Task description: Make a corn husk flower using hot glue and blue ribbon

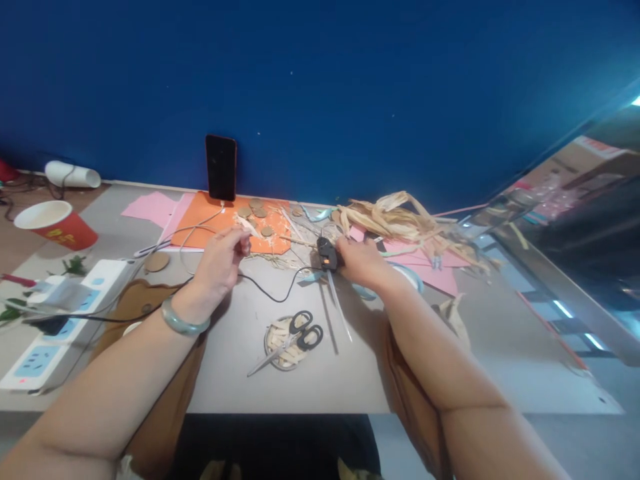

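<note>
My left hand [220,260] is closed in a pinch on a pale strip of dried husk [249,225] above the orange paper sheet [210,227]. A green bangle sits on that wrist. My right hand [361,261] is wrapped round a black glue gun [327,254] with an orange trigger; its black cord [273,287] trails left across the grey table [350,373]. A glue stick pokes out of the gun toward me. Black-handled scissors [295,333] lie on a small round disc between my forearms.
A dark phone [221,167] leans on the blue wall. A heap of dried husk strips [405,223] lies on pink paper at right. Small brown discs [257,208] dot the orange sheet. A red paper cup [53,223] and white power strips [60,313] stand at left.
</note>
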A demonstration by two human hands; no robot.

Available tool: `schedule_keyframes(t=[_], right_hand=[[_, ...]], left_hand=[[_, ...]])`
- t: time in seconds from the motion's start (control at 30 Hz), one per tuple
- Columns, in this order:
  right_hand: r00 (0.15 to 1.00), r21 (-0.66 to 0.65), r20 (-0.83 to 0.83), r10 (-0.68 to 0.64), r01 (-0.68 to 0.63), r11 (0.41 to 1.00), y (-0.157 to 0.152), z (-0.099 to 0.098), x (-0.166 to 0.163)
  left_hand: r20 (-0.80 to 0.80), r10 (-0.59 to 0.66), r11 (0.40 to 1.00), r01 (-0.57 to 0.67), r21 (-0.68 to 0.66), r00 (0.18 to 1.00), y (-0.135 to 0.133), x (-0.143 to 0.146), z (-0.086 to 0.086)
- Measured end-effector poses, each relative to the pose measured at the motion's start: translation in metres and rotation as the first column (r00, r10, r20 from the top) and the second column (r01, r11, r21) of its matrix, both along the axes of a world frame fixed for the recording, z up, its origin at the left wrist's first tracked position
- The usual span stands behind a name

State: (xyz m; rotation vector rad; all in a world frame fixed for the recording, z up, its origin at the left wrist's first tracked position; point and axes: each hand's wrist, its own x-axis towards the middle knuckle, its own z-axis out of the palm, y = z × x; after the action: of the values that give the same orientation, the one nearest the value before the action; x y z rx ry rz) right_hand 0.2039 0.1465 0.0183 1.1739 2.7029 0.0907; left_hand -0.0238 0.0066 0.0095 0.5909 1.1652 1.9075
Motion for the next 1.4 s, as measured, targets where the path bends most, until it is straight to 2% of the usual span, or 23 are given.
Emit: schedule_keyframes(t=[0.27,0.47,0.6,0.73,0.83,0.9,1.0,1.07,1.17,1.3,1.4], right_hand=[[0.994,-0.028,0.052,-0.096,0.098,0.995,0.007,-0.009,-0.01],[0.993,-0.005,0.06,-0.105,0.105,0.994,0.012,-0.015,-0.009],[0.995,0.007,0.065,-0.075,0.074,0.997,0.01,-0.011,-0.007],[0.999,0.076,0.029,0.017,-0.019,0.997,-0.001,-0.004,-0.006],[0.986,0.266,-0.125,0.112,-0.075,0.961,-0.01,-0.005,-0.011],[0.957,0.313,-0.226,0.184,-0.108,0.944,-0.015,-0.012,-0.016],[0.894,0.206,-0.327,0.307,-0.25,0.946,-0.022,-0.026,-0.025],[0.853,0.16,-0.355,0.382,-0.347,0.924,-0.027,-0.036,-0.031],[0.805,0.17,-0.361,0.471,-0.44,0.882,-0.036,-0.045,-0.039],[0.747,0.196,-0.364,0.556,-0.522,0.83,-0.047,-0.047,-0.044],[0.728,0.169,-0.394,0.561,-0.542,0.823,-0.05,-0.045,-0.044]], left_hand=[[-0.018,-0.033,0.999,0.033,-0.024,0.999,0.0,0.001,-0.001],[-0.049,-0.039,0.999,0.037,-0.034,0.998,-0.001,0.001,0.001],[-0.054,-0.031,0.999,0.03,-0.029,0.998,-0.001,0.001,0.001],[-0.058,-0.016,0.999,0.013,-0.053,0.998,-0.001,0.002,0.0],[-0.049,0.015,0.999,-0.018,-0.052,0.999,0.001,0.003,-0.001],[-0.07,-0.003,0.999,0.0,-0.051,0.998,0.001,0.003,-0.002],[-0.098,-0.025,0.998,0.019,-0.061,0.995,0.002,0.003,-0.003],[-0.106,-0.02,0.998,0.014,-0.062,0.994,0.002,0.002,-0.003],[-0.121,-0.022,0.998,0.015,-0.055,0.992,0.003,0.002,-0.004],[-0.129,-0.021,0.999,0.015,-0.051,0.991,0.003,0.001,-0.004],[-0.106,0.002,0.999,-0.007,-0.04,0.994,0.003,0.0,-0.004]])
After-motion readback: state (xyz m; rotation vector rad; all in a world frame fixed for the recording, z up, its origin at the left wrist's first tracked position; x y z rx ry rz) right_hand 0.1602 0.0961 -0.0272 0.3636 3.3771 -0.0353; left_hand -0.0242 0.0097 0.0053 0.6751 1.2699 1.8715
